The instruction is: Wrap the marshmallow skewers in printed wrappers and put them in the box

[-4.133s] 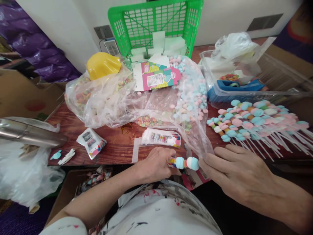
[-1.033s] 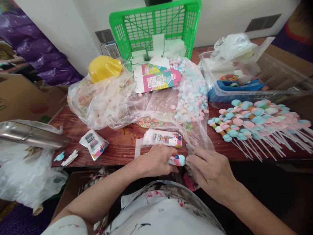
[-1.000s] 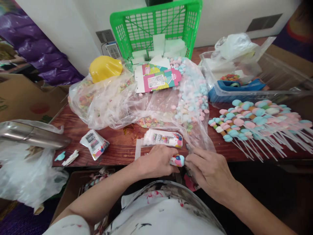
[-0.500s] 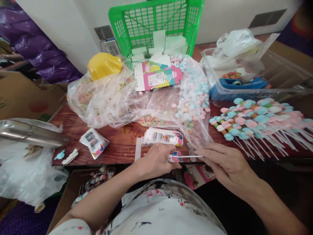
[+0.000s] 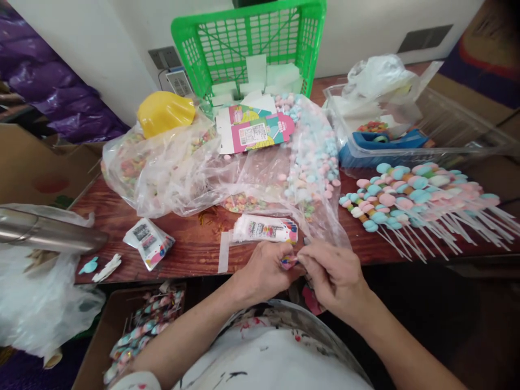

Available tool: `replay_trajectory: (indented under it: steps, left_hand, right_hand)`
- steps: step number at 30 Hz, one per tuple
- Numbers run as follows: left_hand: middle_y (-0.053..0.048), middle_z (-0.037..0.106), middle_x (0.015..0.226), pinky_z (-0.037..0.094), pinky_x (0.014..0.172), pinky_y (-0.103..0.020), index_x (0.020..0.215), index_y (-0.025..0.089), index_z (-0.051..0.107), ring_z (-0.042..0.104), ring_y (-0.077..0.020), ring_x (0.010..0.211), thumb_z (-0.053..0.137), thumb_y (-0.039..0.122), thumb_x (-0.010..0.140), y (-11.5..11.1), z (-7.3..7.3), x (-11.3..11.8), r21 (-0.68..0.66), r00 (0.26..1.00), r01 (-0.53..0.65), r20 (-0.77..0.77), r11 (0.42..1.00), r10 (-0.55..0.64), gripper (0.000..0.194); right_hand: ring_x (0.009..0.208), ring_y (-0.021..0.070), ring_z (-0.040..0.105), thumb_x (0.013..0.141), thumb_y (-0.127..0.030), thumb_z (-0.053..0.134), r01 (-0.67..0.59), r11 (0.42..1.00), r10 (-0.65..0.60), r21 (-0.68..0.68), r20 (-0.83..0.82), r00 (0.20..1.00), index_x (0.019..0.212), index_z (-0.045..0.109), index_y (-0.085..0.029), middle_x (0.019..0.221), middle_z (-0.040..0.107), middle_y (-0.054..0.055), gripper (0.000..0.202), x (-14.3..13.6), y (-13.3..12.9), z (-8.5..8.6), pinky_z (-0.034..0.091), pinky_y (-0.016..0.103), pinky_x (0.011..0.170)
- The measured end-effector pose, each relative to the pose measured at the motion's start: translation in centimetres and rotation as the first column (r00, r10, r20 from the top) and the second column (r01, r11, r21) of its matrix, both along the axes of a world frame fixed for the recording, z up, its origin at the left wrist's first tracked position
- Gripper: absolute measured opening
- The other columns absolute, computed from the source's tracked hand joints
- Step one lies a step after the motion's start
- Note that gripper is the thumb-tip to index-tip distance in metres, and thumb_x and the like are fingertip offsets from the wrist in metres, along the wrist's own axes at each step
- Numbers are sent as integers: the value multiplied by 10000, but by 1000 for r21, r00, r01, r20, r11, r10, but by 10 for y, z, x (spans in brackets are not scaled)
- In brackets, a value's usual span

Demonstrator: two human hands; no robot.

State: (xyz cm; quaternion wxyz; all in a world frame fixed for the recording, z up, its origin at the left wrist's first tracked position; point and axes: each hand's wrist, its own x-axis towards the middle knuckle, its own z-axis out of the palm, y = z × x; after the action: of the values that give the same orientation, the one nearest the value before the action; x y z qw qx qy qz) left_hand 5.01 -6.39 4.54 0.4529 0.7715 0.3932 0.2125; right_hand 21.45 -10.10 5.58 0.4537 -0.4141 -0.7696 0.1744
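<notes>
Red-brown desk (image 5: 190, 241), green basket (image 5: 247, 15) at back. Candy skewers (image 5: 410, 197) piled right. Right hand (image 5: 335, 271), fingers pinched, just beside left hand (image 5: 266, 271), curled tight. Packet stack (image 5: 264, 228) beyond. Printed wrapper (image 5: 287, 262) between the 2, near desk edge: left clamps it, right pinches its end.

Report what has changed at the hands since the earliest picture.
The right hand has moved leftward to the left hand, fingertips at the small multicoloured plastic packet; the blue-and-white marshmallows protruding from it earlier no longer show. Unchanged: the left hand's grip on it and the green plastic basket.
</notes>
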Motion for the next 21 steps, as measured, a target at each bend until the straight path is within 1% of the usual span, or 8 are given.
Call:
replay_trajectory:
  steps: [2, 4, 6, 8, 11, 15, 18, 21]
  left_hand:
    - [26, 559, 704, 406, 661, -216, 805, 138, 660, 492, -105, 683, 744, 311, 694, 2, 6, -6, -144, 995, 7, 96, 990, 7, 223]
    - [-9, 636, 873, 440, 758, -249, 1038, 166, 665, 558, -143, 818, 821, 347, 609, 7, 13, -15, -300, 972, 66, 235, 952, 7, 491]
    - [-53, 659, 1006, 451, 819, -288, 1199, 192, 613, 583, -166, 907, 802, 387, 648, 11, 19, -24, -426, 938, 153, 347, 892, 4, 614]
    - [-67, 679, 936, 463, 765, -280, 1122, 160, 667, 594, -147, 809, 733, 419, 735, 14, 20, -30, -501, 925, 180, 379, 847, 27, 471]
    - [-32, 635, 691, 426, 611, -221, 849, 100, 732, 515, -88, 597, 691, 438, 775, 11, 13, -29, -511, 924, 76, 360, 856, 133, 349]
    - [-29, 666, 798, 447, 701, -213, 981, 144, 730, 575, -105, 723, 698, 399, 781, 2, 2, -23, -501, 879, 22, 422, 865, 222, 326]
    - [-34, 682, 770, 456, 633, -215, 981, 148, 732, 588, -100, 642, 769, 400, 698, 0, -6, -24, -597, 832, -77, 403, 799, 381, 381]
    - [-26, 653, 640, 427, 512, -210, 872, 132, 744, 543, -87, 503, 785, 433, 661, 3, -11, -26, -650, 727, -238, 374, 722, 576, 370]
  right_hand:
    - [587, 101, 505, 897, -125, 473, 13, 997, -18, -74, -63, 998, 804, 584, -173, 649, 534, -12, 153, 4, 6, -3, 392, 233, 559]
    - [563, 90, 503, 898, -138, 489, 8, 993, -24, -119, -132, 991, 789, 585, -180, 634, 534, -27, 151, 9, 11, -1, 388, 220, 545]
    - [559, 88, 506, 901, -148, 495, -10, 991, -12, -133, -162, 987, 791, 594, -184, 630, 540, -35, 152, 12, 14, 4, 387, 217, 549]
    - [573, 91, 513, 906, -170, 496, -28, 989, 4, -147, -162, 987, 782, 602, -184, 632, 548, -33, 164, 10, 18, 8, 390, 220, 569]
    - [596, 98, 527, 910, -209, 497, -29, 983, -7, -183, -194, 981, 741, 608, -176, 634, 563, -21, 204, -2, 24, 7, 402, 222, 594]
    - [587, 105, 513, 895, -255, 523, 86, 967, -153, -238, -276, 949, 733, 627, -175, 621, 558, -15, 209, -17, 33, -8, 408, 224, 578]
    - [631, 119, 538, 883, -303, 553, 89, 935, -218, -342, -361, 907, 880, 673, -188, 706, 603, 1, 166, -23, 32, -23, 436, 233, 589]
    - [716, 137, 584, 857, -325, 603, 57, 892, -279, -449, -448, 849, 1124, 639, -222, 883, 644, 28, 288, -30, 20, -38, 485, 258, 635]
